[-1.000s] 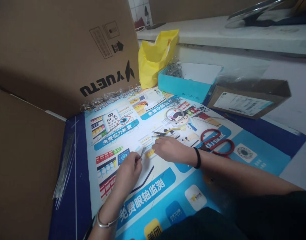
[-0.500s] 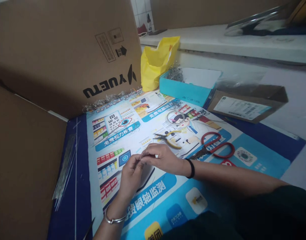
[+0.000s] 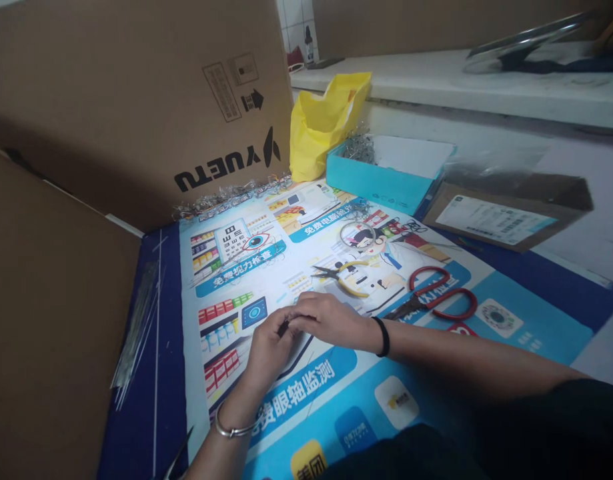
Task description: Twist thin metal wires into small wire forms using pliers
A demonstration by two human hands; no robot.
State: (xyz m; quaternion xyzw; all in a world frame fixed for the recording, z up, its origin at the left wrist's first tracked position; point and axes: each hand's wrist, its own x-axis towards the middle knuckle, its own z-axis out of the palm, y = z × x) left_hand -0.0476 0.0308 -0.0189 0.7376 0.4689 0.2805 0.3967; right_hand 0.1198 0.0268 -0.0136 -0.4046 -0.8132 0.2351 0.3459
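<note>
My left hand [image 3: 270,347], with a silver bangle at the wrist, is closed, its fingertips pinched together over the printed poster [image 3: 331,400]. Against it rests my right hand [image 3: 331,321], also pinched, a black band round its wrist. Whatever lies between the fingertips is too small and too hidden to name. Just beyond the hands are yellow-handled pliers [image 3: 353,279], lying with jaws apart. Red-handled scissors [image 3: 431,297] lie beside my right forearm. A coil of thin wire [image 3: 357,235] sits farther back on the poster.
A bundle of straight thin wires [image 3: 136,333] lies at the left. Behind stand a large cardboard box [image 3: 136,80], a yellow bag [image 3: 311,140], a turquoise box [image 3: 376,180] with tangled wire pieces, and a small brown carton [image 3: 531,207]. Another dark-tipped tool [image 3: 179,455] shows at the bottom left.
The view has shifted slightly, moving the surroundings a little to the right in the picture. Both hands stay pinched together, and the gap between them has narrowed.
</note>
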